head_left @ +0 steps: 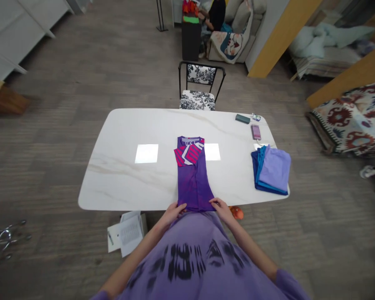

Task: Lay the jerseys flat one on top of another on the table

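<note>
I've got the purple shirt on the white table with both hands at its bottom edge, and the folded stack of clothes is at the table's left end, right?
Not quite: the head view shows the folded stack of clothes at the right end of the white table, not the left.

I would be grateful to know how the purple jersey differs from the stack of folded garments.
The purple jersey has pink-and-white patterned sleeves; the stack of folded garments shows plain lavender and blue.
The jersey lies long and narrow; the stack is compact and roughly square.
The left hand and right hand hold the jersey's lower corners; neither touches the stack.
Both rest on the white table.
</note>
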`<action>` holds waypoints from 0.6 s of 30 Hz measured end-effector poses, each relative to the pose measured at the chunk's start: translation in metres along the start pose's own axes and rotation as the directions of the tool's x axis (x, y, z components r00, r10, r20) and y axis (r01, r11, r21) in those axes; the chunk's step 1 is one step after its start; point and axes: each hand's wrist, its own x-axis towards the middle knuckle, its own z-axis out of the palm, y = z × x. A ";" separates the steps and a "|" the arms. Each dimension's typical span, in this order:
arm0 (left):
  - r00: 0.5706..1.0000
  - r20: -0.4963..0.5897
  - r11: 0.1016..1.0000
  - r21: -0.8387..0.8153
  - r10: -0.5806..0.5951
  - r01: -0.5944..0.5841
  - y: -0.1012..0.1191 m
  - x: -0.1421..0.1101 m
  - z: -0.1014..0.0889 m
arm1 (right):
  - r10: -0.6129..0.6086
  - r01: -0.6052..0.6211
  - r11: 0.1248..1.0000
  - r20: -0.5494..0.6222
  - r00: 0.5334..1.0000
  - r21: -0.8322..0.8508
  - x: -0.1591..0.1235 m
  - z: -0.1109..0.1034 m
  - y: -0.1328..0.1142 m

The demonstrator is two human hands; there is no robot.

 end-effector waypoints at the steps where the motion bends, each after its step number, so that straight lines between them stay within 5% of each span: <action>1: 0.999 -0.011 0.999 -0.019 0.051 -0.051 0.007 0.000 -0.010 | -0.011 0.011 1.000 0.002 1.000 0.017 0.006 -0.002 -0.010; 5: 0.968 -0.090 0.967 -0.081 0.233 -0.240 0.062 0.028 -0.053 | -0.062 0.062 0.996 -0.007 0.998 0.064 0.073 -0.014 -0.050; 8: 0.892 -0.207 0.901 -0.079 0.403 -0.426 0.126 0.074 -0.086 | -0.111 0.111 0.990 -0.013 0.994 0.083 0.162 -0.022 -0.075; 12: 0.831 -0.310 0.866 -0.045 0.462 -0.499 0.208 0.158 -0.122 | -0.149 0.150 0.983 -0.021 0.989 0.104 0.291 -0.018 -0.094; 15: 0.779 -0.391 0.852 0.028 0.490 -0.522 0.247 0.224 -0.128 | -0.241 0.243 0.969 -0.052 0.969 0.042 0.364 -0.002 -0.094; 18: 0.716 -0.438 0.834 0.178 0.543 -0.523 0.262 0.280 -0.115 | -0.325 0.326 0.944 0.041 0.945 -0.051 0.410 0.021 -0.078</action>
